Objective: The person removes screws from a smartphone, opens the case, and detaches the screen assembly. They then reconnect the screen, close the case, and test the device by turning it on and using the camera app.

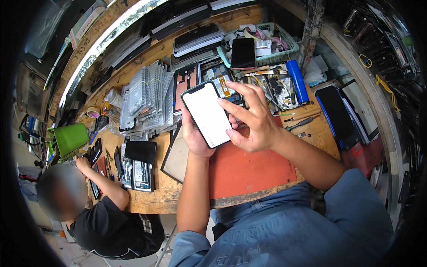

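A smartphone (pixel 207 116) with a lit, nearly all-white screen rests in my left hand (pixel 198 141), tilted above the bench. The left fingers wrap behind it, and some fingertips show past its right edge. My right hand (pixel 255 116) hovers at the phone's right side, fingers apart and holding nothing. Its thumb and one fingertip lie close to the screen's right edge; whether they touch the glass I cannot tell. Beneath both hands lies an orange-red work mat (pixel 253 171). Behind the phone sits an opened device (pixel 220 75) with its inner parts bare.
Bubble-wrapped panels (pixel 144 95) are stacked at left. A green basket (pixel 284 38) of parts, a blue cylinder (pixel 297 82) and a screwdriver (pixel 300 124) lie at far right. Opened phones (pixel 142 171) sit left, near a co-worker (pixel 109 222) beside a green bin (pixel 71 138).
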`<state>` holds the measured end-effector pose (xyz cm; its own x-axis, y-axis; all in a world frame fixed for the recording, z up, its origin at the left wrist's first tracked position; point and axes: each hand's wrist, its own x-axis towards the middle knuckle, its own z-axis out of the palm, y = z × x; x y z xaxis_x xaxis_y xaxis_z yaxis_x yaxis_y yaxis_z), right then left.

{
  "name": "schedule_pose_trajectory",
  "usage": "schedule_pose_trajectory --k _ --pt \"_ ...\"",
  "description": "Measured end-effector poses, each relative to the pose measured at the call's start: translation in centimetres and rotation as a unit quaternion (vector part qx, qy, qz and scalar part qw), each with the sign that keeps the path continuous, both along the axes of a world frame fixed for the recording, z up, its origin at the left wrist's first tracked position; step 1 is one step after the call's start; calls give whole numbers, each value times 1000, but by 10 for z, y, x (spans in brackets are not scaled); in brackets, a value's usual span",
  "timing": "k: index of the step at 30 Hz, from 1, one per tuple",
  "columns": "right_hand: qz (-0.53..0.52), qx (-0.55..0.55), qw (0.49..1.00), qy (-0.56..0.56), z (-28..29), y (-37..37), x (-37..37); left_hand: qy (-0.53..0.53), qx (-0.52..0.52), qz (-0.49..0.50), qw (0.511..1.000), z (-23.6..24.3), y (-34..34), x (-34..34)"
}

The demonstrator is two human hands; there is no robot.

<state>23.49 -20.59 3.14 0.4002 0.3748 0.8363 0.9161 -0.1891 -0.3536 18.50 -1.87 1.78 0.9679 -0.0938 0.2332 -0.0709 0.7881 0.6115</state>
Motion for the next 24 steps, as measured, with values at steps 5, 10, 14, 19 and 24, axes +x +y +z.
schedule_pose_trajectory --k 5,10,14,19,24 --pt "41 1 999 -26 3 -2 -2 12 -26 14 1000 7 -4 -1" --pt "82 -38 995 -43 0 -2 -2 -28 -24 -17 999 -3 5 5" --pt "18 -44 999 9 0 1 -1 36 -21 22 999 5 -2 -2" --pt "44 -31 998 -11 3 -1 -2 39 18 61 997 3 -1 1" --pt "79 -33 996 -21 5 0 -5 17 2 59 998 4 4 2"
